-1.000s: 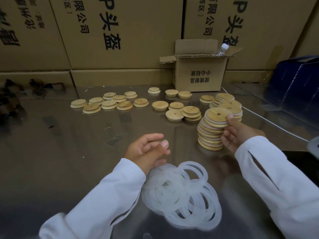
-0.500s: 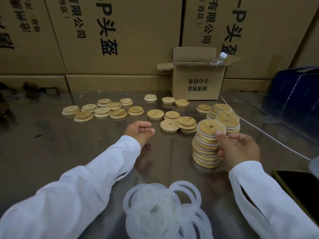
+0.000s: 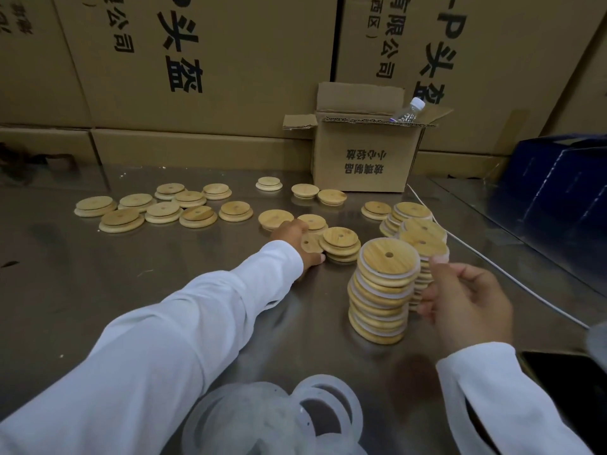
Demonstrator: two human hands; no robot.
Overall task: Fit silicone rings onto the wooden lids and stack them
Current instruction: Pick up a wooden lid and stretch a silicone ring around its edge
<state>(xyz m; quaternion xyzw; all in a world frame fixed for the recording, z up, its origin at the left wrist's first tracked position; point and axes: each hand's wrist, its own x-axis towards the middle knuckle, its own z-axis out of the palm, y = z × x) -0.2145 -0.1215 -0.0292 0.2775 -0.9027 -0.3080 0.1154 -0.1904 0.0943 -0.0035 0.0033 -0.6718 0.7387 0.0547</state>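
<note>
Head view: the left hand (image 3: 297, 239) reaches out over the steel surface (image 3: 98, 290), fingers and thumb curled round a wooden lid (image 3: 310, 244) with a centre hole. That lid lies just beside a short pile of lids (image 3: 341, 244). The right hand (image 3: 466, 307) hovers just beside the tall stack of ringed lids (image 3: 382, 290), fingers loosely curled and holding nothing. A second ringed stack (image 3: 423, 241) stands behind it. More bare lids (image 3: 164, 208) lie scattered toward the far left. The heap of silicone rings (image 3: 279, 421) sits at the near edge between the sleeves. At the back stands a small open cardboard box (image 3: 364, 159) with a plastic bottle (image 3: 409, 110) in it, against large cartons (image 3: 197, 60). A white cable (image 3: 492, 267) runs along the right.
</note>
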